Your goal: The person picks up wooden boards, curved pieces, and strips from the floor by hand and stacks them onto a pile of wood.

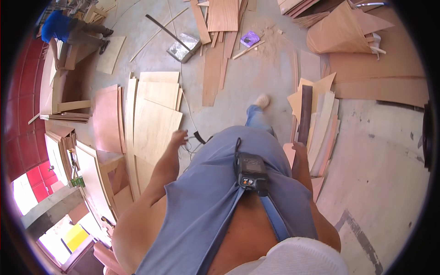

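Note:
My left hand (pixel 179 137) hangs at my side with its fingers loosely bent and apart, and I see nothing gripped in it. Just past its fingertips a thin cord (pixel 189 147) loops over the floor, with a black piece (pixel 199 137) on it. On the other side my right hand (pixel 299 148) has curled fingers beside a pinkish wooden board (pixel 289 153). Its palm is hidden, so I cannot tell whether it grips the board. A blue-grey apron (pixel 206 183) covers my front, and a black device (pixel 252 170) hangs on it.
Pale plywood sheets (pixel 156 110) lean at the left; wood strips (pixel 321 123) lie at the right. Ahead are a clear-covered box (pixel 183 47), a purple packet (pixel 250 39) and boards (pixel 212 78). A person in blue (pixel 57 30) bends at far left. Brown sheets (pixel 380 68) lie far right.

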Tool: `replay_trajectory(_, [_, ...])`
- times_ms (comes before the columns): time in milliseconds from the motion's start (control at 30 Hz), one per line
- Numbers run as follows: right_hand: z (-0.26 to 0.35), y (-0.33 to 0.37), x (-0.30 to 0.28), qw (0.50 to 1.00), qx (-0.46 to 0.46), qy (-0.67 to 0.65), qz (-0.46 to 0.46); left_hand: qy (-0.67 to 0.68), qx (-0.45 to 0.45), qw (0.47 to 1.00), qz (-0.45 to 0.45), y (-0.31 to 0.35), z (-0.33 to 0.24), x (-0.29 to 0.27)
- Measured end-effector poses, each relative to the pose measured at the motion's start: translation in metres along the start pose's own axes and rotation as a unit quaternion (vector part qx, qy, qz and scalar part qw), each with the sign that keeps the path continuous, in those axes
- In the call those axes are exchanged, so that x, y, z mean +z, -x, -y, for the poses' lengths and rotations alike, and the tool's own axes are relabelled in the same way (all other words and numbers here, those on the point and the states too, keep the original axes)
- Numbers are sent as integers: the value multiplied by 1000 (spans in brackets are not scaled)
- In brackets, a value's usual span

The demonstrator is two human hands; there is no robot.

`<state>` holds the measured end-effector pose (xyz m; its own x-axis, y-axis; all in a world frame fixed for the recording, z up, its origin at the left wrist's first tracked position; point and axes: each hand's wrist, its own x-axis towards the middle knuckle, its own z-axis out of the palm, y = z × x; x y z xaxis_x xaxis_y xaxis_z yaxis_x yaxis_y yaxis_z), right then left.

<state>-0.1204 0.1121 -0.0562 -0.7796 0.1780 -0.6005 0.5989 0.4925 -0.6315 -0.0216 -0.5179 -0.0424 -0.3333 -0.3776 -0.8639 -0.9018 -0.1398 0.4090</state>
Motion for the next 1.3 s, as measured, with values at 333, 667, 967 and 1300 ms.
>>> replay_trajectory(333, [12, -266, -52, 963, -104, 238, 76, 36, -6, 997, 65, -21, -156, 96])
replay_trajectory(667, [419, -453, 21, 987, -79, 67, 122, -16, 74, 997, 16, -70, -425, 127])
replay_trajectory(967, [442, -479, 39, 986, -60, 87, 129, -93, 39, 994, 41, -162, -486, 117])
replay_trajectory(1300, [354, -420, 79, 924, 197, 248, 212, -27, -44, 998, 48, -327, -542, 44])
